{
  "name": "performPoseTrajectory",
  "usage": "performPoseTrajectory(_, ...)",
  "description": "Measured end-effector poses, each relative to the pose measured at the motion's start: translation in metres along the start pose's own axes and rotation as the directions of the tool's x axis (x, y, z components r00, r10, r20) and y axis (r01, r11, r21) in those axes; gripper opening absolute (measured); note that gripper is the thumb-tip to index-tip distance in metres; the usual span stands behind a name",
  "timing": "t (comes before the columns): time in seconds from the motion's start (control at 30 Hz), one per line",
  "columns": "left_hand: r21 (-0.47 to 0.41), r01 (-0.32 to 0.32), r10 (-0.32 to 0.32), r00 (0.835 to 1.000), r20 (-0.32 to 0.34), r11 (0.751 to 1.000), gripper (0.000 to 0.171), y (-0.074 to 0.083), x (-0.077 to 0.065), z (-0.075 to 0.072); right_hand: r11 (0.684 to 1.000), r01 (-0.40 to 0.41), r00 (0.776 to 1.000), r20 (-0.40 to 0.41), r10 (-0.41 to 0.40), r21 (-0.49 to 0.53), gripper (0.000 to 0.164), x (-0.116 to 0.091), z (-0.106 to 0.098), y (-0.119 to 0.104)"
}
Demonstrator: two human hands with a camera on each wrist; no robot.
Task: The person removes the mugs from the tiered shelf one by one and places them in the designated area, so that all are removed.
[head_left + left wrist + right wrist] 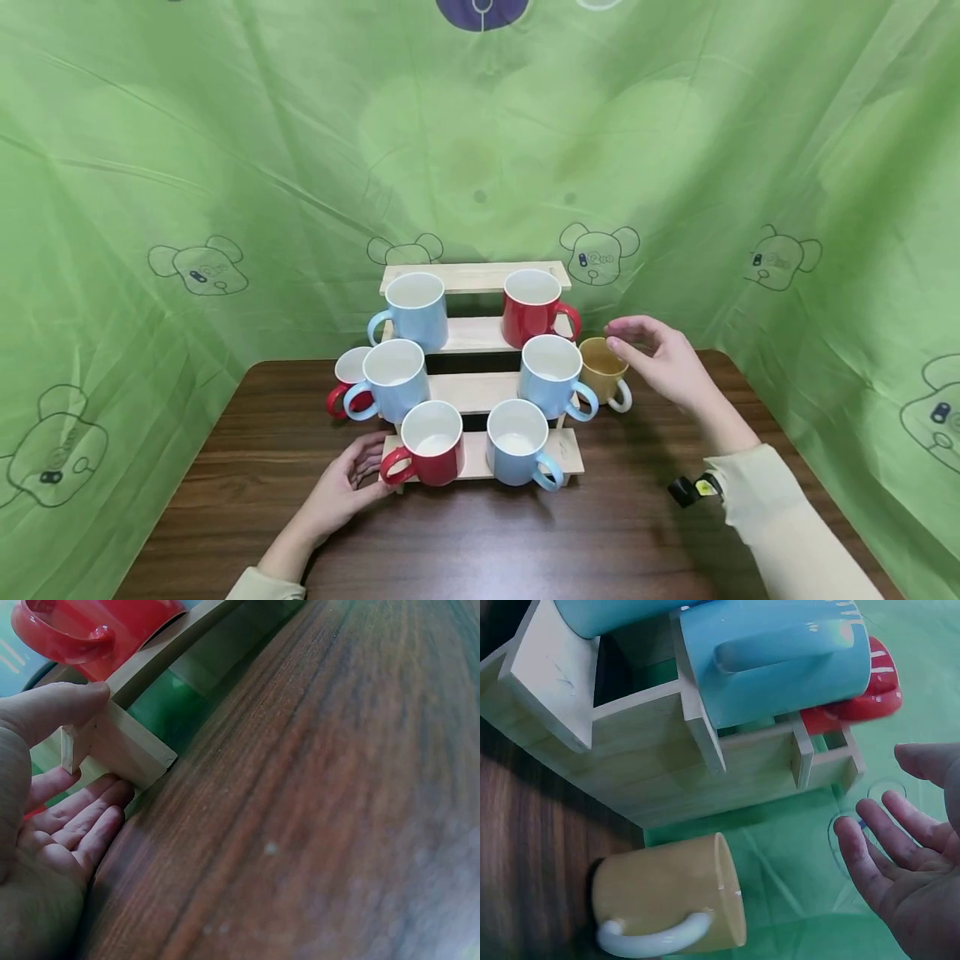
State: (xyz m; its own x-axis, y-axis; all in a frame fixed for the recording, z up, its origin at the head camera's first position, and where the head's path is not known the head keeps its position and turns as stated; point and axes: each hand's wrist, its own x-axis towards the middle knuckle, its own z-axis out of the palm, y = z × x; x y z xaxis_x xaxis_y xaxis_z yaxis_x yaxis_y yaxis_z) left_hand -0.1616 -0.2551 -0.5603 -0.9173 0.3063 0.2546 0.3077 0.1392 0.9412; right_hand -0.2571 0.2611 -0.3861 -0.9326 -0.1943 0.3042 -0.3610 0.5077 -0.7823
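My left hand [341,492] grips the left end of the lowest step of a tiered wooden stand [474,460]. In the left wrist view its thumb lies at the board's top corner, with the fingers below. A red mug [438,465] stands on that step right beside the thumb. My right hand [663,367] hovers at the rim of a yellow mug [598,390] with a white handle, on the table right of the stand. Its fingers [866,859] and thumb are spread apart and hold nothing in the right wrist view.
On the stand are a light blue mug [516,462] at the bottom right, two light blue mugs on the middle step, and a light blue mug [427,325] and red mug [525,321] higher up. Another red mug [356,394] stands left. Green curtains [300,167] surround the wooden table [247,467].
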Motion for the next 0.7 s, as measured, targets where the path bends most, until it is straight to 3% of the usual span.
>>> performPoseTrajectory(0.3,-0.001,0.02,-0.02,1.0,-0.001,1.0,0.068,0.0,-0.001,0.001,0.999,-0.006,0.998,0.062,0.004,0.038,0.042,0.022,-0.012,-0.025)
performPoseTrajectory(0.7,-0.005,0.036,-0.036,0.999,-0.006,0.999,0.071,0.0,0.0,0.001,0.992,-0.012,0.993,0.116,-0.002,0.124,0.044,0.04,-0.013,-0.035)
